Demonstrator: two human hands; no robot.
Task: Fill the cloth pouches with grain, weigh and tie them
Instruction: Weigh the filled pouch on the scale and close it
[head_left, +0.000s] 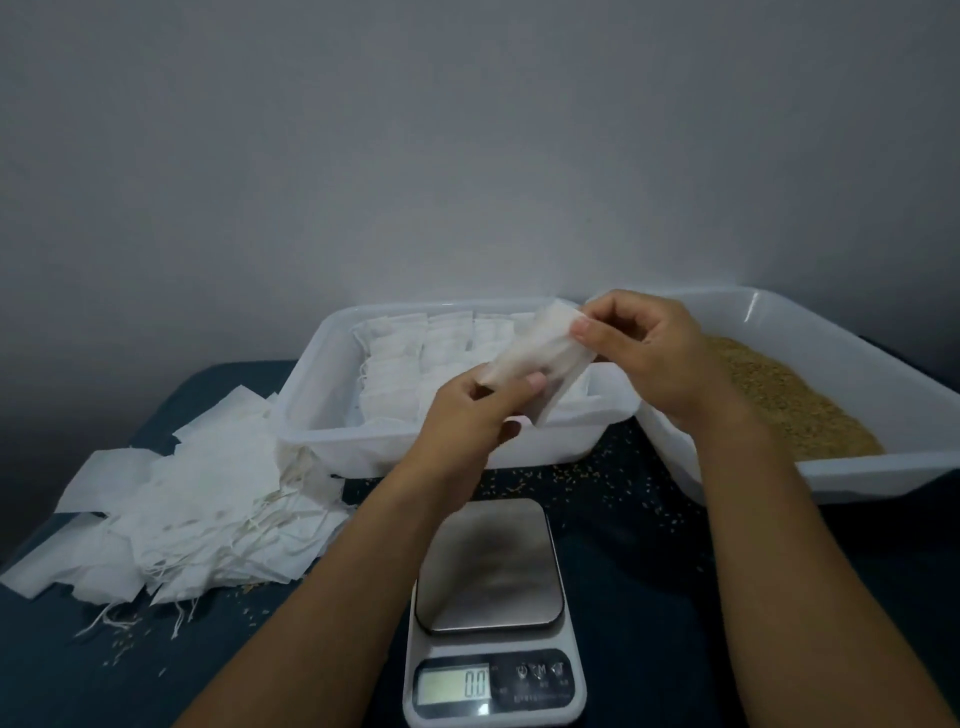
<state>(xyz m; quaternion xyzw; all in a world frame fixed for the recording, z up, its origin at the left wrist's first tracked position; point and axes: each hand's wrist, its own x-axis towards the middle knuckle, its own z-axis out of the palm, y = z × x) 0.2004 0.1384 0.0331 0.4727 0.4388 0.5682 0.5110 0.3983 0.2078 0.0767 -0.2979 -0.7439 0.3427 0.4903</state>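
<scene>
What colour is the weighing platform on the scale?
Silver-grey brushed metal; the scale body around it is white with a dark button panel. Shows in the head view.

Ahead of you stands a plain wall (467, 130), pale grey and unmarked, filling the whole upper half of the view. The light on it is dim and uneven: soft and brightest near the middle, falling off into shadow toward the left side and the lower left corner. Below it, you face a table (639, 545) covered in a dark blue cloth, its far edge meeting the wall. The cloth looks nearly black at the lower left and right, where little light reaches it. No floor or window shows.
</scene>
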